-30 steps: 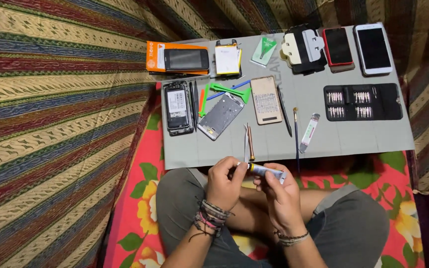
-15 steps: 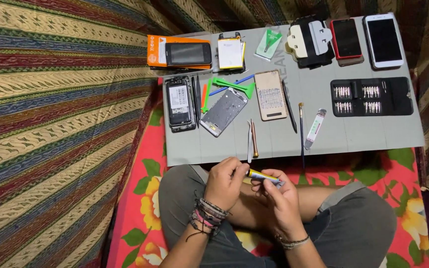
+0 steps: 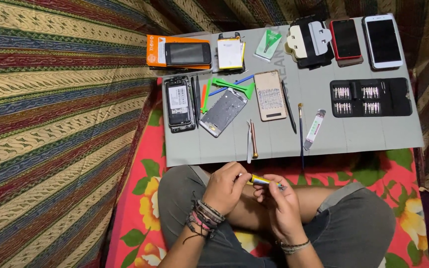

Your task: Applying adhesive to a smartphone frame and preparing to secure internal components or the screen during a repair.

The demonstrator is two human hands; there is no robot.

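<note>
Striped woven cloth and a red floral sheet surround a grey work mat laid on the floor before a seated, cross-legged person. Over the lap, just short of the mat's near edge, both hands meet on a small screwdriver with a yellow-and-dark handle and a thin metal tip. The left hand pinches the handle end with closed fingers; the right hand curls shut around the shaft end, thumb on top.

The tool looks light, rigid and narrow, likely slick along its smooth barrel, so a fingertip hold at the thicker handle seems safest; the fine tip would bend or slip if squeezed there.

On the mat lie an opened phone with its insides showing, a silver phone frame beside it, green and blue plastic pry tools, a tan back cover, tweezers and a black case of screwdriver bits. Further phones, one white, line the far edge, well apart from the hands.
</note>
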